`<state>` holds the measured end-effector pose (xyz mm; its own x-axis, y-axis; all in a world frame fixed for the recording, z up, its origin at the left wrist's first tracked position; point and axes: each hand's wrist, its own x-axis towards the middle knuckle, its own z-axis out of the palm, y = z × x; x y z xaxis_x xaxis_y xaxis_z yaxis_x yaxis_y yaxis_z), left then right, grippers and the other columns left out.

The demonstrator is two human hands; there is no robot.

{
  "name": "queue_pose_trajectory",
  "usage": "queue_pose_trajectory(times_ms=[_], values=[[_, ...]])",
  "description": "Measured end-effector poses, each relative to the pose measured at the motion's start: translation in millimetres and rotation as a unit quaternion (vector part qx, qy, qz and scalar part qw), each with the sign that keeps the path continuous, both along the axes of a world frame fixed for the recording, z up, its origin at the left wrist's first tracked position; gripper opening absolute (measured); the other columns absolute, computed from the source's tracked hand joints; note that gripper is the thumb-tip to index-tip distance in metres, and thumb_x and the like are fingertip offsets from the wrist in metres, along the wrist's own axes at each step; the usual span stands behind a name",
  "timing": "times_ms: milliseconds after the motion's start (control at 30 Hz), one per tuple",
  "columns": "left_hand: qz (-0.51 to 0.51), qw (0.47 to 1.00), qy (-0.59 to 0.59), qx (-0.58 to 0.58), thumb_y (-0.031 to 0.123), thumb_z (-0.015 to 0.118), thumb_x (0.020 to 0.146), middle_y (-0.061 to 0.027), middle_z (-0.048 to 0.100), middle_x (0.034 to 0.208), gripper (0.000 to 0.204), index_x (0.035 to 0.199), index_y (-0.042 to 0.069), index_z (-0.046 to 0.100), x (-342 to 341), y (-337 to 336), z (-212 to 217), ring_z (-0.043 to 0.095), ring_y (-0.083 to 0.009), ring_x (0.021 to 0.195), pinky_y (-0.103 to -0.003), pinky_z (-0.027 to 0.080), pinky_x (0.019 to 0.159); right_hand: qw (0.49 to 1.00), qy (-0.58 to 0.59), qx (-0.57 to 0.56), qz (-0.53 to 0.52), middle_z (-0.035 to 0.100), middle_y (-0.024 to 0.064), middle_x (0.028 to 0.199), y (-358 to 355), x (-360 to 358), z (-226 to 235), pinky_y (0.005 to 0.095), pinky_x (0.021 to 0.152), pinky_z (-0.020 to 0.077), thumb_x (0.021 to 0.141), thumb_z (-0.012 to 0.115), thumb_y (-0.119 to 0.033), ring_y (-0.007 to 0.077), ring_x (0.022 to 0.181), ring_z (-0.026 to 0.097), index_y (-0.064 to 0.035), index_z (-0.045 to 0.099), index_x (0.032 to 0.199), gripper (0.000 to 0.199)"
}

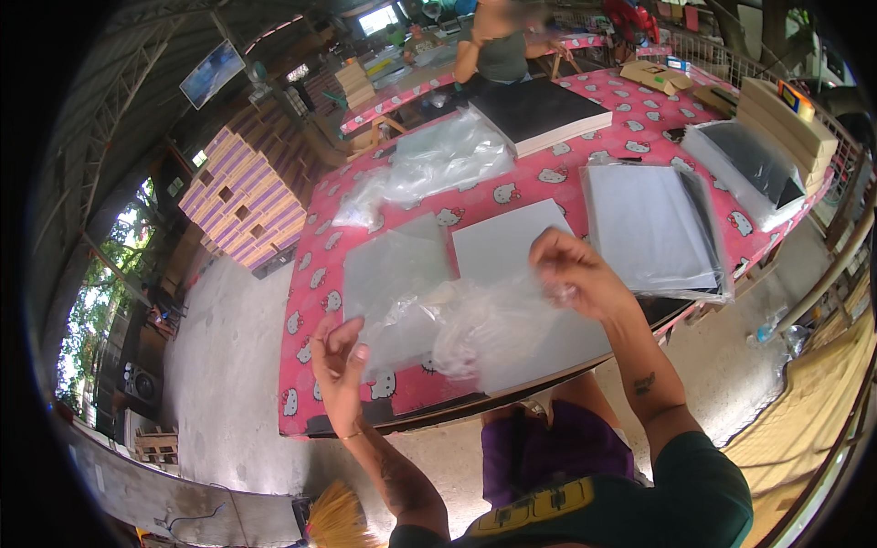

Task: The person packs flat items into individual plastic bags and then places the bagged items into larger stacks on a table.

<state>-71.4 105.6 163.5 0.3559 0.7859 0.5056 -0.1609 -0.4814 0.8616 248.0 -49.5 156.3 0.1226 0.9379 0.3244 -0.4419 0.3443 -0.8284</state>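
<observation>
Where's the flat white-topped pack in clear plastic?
In the head view, the pack lies right of centre on the pink patterned table, just right of the person's right hand.

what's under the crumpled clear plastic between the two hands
A white sheet runs beneath its right side, pink patterned tablecloth shows by its lower left; blurred, cloudy folds hide the rest.
</observation>
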Motion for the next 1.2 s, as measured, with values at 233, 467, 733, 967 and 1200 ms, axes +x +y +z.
queue_pose_trajectory(times_ms=[233, 467, 733, 967, 1200], values=[[-0.128, 0.935, 0.272, 0.19, -0.003, 0.059, 0.079, -0.0144, 0.064, 0.1, 0.066, 0.142, 0.001, 0.037, 74, -48, 23, 0.064, -0.0281, 0.089, -0.038, 0.049, 0.086, 0.821, -0.551, 0.149, -0.013, 0.054, 0.0091, 0.095, -6, -64, 43, 0.0397, 0.07, 0.0507, 0.083, 0.061, -0.009, 0.0269, 0.082, 0.061, -0.0037, 0.065, 0.091, 0.01], [-0.289, 0.929, 0.158, 0.169, -0.015, 0.046, 0.074, -0.0132, 0.05, 0.082, 0.043, 0.11, -0.001, 0.064, 38, -51, 32, 0.055, -0.0208, 0.07, -0.029, 0.044, 0.065, 0.593, -0.647, -0.155, -0.454, 0.055, 0.0147, 0.115, 1, 10, -28, 0.0457, 0.075, 0.0529, 0.08, 0.06, -0.007, 0.036, 0.084, 0.063, -0.0004, 0.065, 0.088, 0.011], [0.187, 0.874, 0.348, 0.282, -0.009, 0.055, 0.077, -0.0176, 0.054, 0.104, 0.046, 0.12, 0.006, 0.062, 45, -22, -6, 0.058, -0.0341, 0.088, -0.04, 0.049, 0.077, 0.569, -0.656, -0.125, -0.48, 0.064, 0.02, 0.099, -35, 17, -9, 0.045, 0.07, 0.0509, 0.081, 0.064, -0.015, 0.038, 0.074, 0.064, 0.0031, 0.066, 0.081, 0.018], [0.075, 0.918, 0.2, 0.334, 0.005, 0.065, 0.075, -0.015, 0.059, 0.097, 0.016, 0.09, 0.0, 0.061, 14, 10, 20, 0.061, -0.0293, 0.096, -0.037, 0.054, 0.068, 0.683, -0.678, -0.151, -0.227, 0.065, 0.0156, 0.079, -62, 23, 16, 0.0398, 0.068, 0.0501, 0.086, 0.067, -0.034, 0.0323, 0.076, 0.065, -0.0012, 0.068, 0.076, 0.034], [-0.391, 0.897, 0.202, -0.041, 0.041, 0.062, 0.091, -0.0127, 0.067, 0.088, 0.039, 0.089, 0.002, 0.065, 38, -62, -3, 0.064, -0.0238, 0.088, -0.039, 0.049, 0.069, 0.978, 0.012, 0.171, 0.117, 0.06, 0.0095, 0.087, -68, 40, -32, 0.0418, 0.074, 0.0491, 0.095, 0.058, -0.031, 0.0306, 0.082, 0.061, -0.0056, 0.068, 0.084, 0.029]])
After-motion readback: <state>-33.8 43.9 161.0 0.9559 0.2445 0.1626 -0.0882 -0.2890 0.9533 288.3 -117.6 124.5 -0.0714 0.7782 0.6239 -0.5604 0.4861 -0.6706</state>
